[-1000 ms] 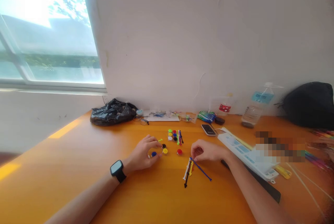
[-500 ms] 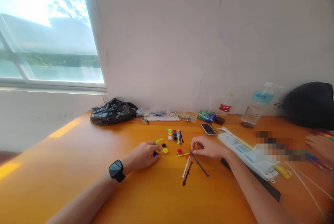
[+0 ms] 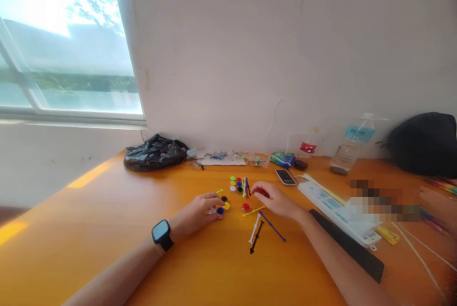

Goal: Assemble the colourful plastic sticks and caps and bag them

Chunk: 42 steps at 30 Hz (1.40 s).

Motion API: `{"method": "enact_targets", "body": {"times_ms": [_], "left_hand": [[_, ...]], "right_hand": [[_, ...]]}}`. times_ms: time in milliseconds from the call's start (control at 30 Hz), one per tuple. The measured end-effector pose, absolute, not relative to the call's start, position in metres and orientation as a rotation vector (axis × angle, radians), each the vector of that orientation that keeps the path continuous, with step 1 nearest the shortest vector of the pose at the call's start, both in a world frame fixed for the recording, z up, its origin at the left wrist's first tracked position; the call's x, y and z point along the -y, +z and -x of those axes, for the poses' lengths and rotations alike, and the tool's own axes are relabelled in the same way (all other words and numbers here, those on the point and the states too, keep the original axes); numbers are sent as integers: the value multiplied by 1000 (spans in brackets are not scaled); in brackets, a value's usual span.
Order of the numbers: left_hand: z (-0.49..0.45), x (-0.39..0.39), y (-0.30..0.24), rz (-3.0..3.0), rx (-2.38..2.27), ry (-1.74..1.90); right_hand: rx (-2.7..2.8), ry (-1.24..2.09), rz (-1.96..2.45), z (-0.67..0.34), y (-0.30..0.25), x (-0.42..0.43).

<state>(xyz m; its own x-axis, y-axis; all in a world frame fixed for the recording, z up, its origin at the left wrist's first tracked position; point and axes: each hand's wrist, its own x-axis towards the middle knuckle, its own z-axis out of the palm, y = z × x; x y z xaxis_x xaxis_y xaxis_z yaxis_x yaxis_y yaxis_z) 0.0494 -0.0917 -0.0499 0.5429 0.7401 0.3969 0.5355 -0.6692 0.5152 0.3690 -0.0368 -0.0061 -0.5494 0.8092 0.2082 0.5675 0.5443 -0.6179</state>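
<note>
My left hand, with a black watch on its wrist, curls its fingers around a small blue round piece between thumb and fingers. A whitish round piece shows under the palm. Close by are a black round piece, a yellow one and a light green arrow. My right hand is closed, with something red, seemingly a thin red plastic arrow, at its fingers. It is beside a bundle of coloured arrows. Below lie yellow, blue, white and black arrows.
Small round pieces stand in rows near the bundle; a red one is apart. Right of my hand are a phone, a white power strip and a dark flat strip. A black bag and bottles line the wall.
My right hand has moved away from the yellow and blue arrows, up to the bundle, and the red bit near them is gone. The blue round piece has shifted right with my left hand.
</note>
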Motion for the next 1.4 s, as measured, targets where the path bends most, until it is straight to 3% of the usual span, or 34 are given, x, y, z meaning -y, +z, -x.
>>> {"method": "enact_targets", "body": {"times_ms": [1400], "left_hand": [[-63,104,-41,-2403,-1183,996]], "right_hand": [[2367,614,979,-321,-22,77]]}}
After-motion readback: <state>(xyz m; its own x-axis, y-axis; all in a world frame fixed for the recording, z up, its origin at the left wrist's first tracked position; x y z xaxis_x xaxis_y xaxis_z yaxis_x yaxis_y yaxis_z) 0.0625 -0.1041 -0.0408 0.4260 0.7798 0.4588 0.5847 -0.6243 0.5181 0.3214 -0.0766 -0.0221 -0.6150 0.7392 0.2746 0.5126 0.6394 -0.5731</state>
